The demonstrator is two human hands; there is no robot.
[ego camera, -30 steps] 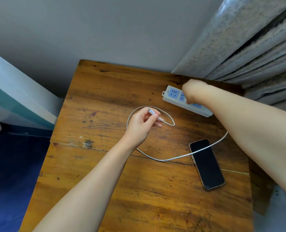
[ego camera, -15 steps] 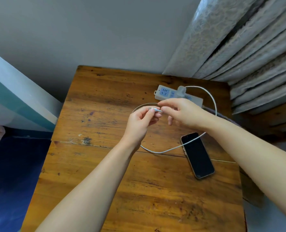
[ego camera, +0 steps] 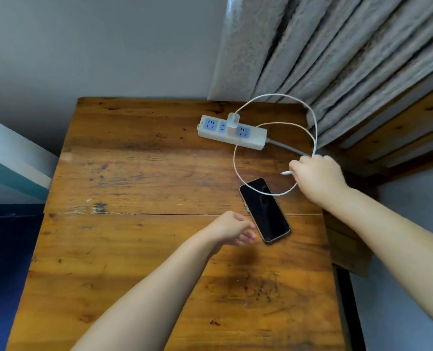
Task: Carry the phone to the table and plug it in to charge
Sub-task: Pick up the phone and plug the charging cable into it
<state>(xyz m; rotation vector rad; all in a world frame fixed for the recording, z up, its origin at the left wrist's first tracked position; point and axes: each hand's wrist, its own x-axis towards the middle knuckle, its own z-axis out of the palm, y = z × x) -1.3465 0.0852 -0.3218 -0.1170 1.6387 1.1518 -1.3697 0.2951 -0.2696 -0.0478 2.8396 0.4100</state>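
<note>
A dark phone (ego camera: 265,210) lies screen up on the wooden table (ego camera: 139,173), right of centre. A white charger plug (ego camera: 232,120) sits in the white power strip (ego camera: 232,133) at the back. Its white cable (ego camera: 235,160) loops through the air and over the phone's top end. My right hand (ego camera: 316,177) is shut on the cable's free end, with the connector tip poking out to the left, above and right of the phone. My left hand (ego camera: 232,229) hovers with loosely curled fingers by the phone's left edge, holding nothing.
Grey curtains (ego camera: 337,59) hang at the back right, just behind the power strip. A wooden frame (ego camera: 400,127) stands right of the table. A grey wall runs behind, and a dark blue surface (ego camera: 5,262) lies left of the table.
The cable end passed from my left hand to my right, which moved right with it. My left hand dropped down next to the phone. The plug now sits in the strip.
</note>
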